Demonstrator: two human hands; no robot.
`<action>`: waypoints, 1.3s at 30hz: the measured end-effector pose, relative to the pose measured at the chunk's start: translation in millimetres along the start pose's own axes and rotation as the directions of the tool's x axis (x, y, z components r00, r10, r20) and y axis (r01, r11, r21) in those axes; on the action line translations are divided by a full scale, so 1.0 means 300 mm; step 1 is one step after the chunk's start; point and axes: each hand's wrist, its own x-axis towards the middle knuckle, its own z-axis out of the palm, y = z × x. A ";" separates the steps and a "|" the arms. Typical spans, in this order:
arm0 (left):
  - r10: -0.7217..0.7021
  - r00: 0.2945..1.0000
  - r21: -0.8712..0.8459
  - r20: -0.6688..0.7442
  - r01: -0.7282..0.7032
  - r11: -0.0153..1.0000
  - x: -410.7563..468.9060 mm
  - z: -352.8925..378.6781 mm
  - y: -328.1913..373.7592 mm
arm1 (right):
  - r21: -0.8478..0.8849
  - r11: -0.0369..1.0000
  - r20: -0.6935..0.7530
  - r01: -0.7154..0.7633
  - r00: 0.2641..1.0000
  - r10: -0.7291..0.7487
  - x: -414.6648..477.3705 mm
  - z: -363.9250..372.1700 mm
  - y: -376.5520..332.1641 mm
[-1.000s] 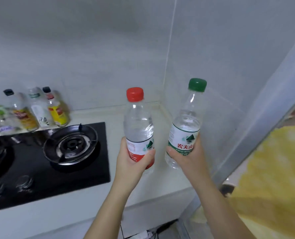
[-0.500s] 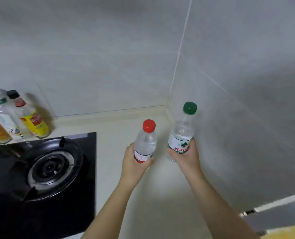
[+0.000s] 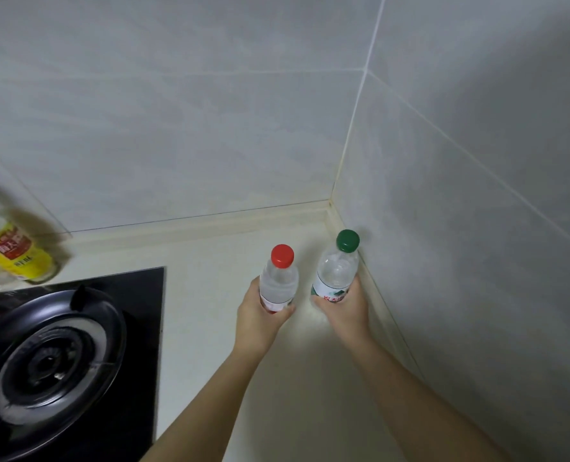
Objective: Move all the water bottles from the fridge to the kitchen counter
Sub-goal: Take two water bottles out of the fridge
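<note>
In the head view the left hand (image 3: 260,320) has its grip wrapped round the red-capped water bottle (image 3: 278,283) and the right hand (image 3: 345,310) round the green-capped water bottle (image 3: 337,271) — both upright, low over the pale surface (image 3: 210,295) in the tiled corner, whether touching down I cannot tell. The green-capped one sits just beside the side wall (image 3: 477,228), so letting go early or nudging the tiles could tip it into its neighbour. Against the earlier frames, both bottles are lower and deeper into the corner, and the gas burner (image 3: 47,365) fills more of the left.

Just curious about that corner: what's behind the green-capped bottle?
Right behind the green-capped bottle is the grey tiled wall and the cream counter edge strip. The right hand covers its base, so whether it touches the counter cannot be seen.
</note>
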 end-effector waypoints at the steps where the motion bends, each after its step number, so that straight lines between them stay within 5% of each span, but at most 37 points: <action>1: 0.004 1.000 0.001 -0.004 -0.004 1.000 0.008 0.006 -0.004 | -0.011 1.000 0.003 0.007 1.000 -0.007 0.011 0.001 0.016; 13: 0.035 0.996 0.134 -0.077 -0.025 0.991 0.046 0.038 -0.063 | -0.266 0.962 -0.076 0.067 0.993 -0.090 0.016 0.015 0.124; 39: 0.111 0.993 0.320 -0.029 -0.096 0.942 0.643 0.230 0.071 | -0.234 0.972 -0.226 -0.003 0.973 -0.051 0.526 0.269 0.100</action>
